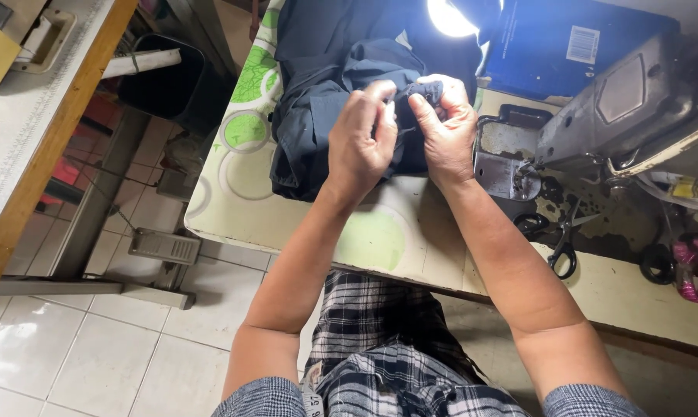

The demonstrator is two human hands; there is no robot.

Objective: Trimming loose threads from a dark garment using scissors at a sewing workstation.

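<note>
While both hands worked above the desk [303, 220], the left hand [358, 143] and the right hand [444, 127] pinched a small folded edge of the dark navy garment [326, 85] between them, each grip narrow and closed on the cloth. The step in hand looked like fingering or picking at a seam; any further handling would likely call for a fine, steady pinch, since the fold was small. Most of the garment lay bunched on the desk just beyond the hands, soft and creased. A glossy cover with green circles dressed the desk. To the right stood a grey metal sewing machine [635, 108], hard and angular, with black-handled scissors [561, 247] lying near it on worn, stained wood.
</note>
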